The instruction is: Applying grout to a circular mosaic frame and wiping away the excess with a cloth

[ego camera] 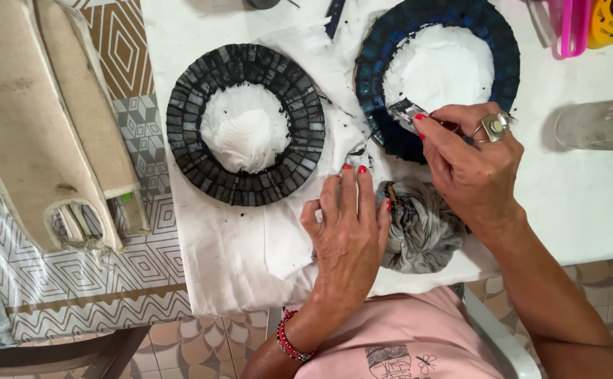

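Near 1 o'clock: blue mosaic ring [438, 70] sat on the tabletop [587, 196], looked rigid, chippy, best held by its rim.
Right hand [471, 158]: pinched shut on small metal tool [408, 112].
Left hand [348, 224]: flat, open, touching grey rag [425, 231].

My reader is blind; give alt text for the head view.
The right hand scrapes a small metal blade on a round blue mosaic frame; the left hand rests by a grey crumpled rag. A round black mosaic frame lies left.
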